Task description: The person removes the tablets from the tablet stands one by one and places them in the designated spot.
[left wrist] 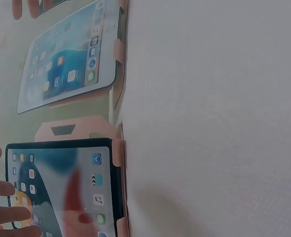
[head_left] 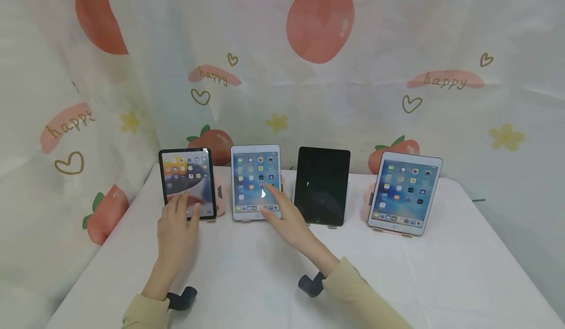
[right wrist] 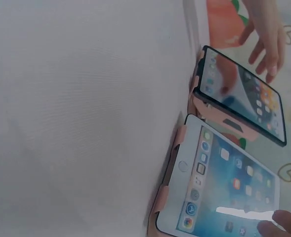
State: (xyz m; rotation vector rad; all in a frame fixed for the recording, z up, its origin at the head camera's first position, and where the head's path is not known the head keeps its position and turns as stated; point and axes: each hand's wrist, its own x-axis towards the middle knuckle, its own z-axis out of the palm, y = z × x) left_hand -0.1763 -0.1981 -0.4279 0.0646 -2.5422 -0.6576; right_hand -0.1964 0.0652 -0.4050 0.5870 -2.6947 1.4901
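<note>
Standing just beyond your left hand (head_left: 177, 231) is the black-framed tablet (head_left: 194, 172), on the worktop (head_left: 247, 280), leaning back on a pink stand (head_left: 220, 202). Its long axis goes up and away from you, and the fingers of this hand point nearly along it, over the lower left part of the screen in the head view. The white tablet (head_left: 243, 182), next to it on the right, has its long axis likewise upright. Your right hand (head_left: 289, 221) is the nearer one to it, and its fingers come across the right edge of this screen rather than along its length.

Your left hand has the fingers loosely straight, with the thumb apart, and it grips nothing. Your right hand has also its fingers extended, index and thumb spread, with nothing in hold. Whether any fingertip touches the glass, I cannot tell from these views. Your left forearm rises almost straight from the near side; your right one slants in from the lower right, toward the left.
</note>
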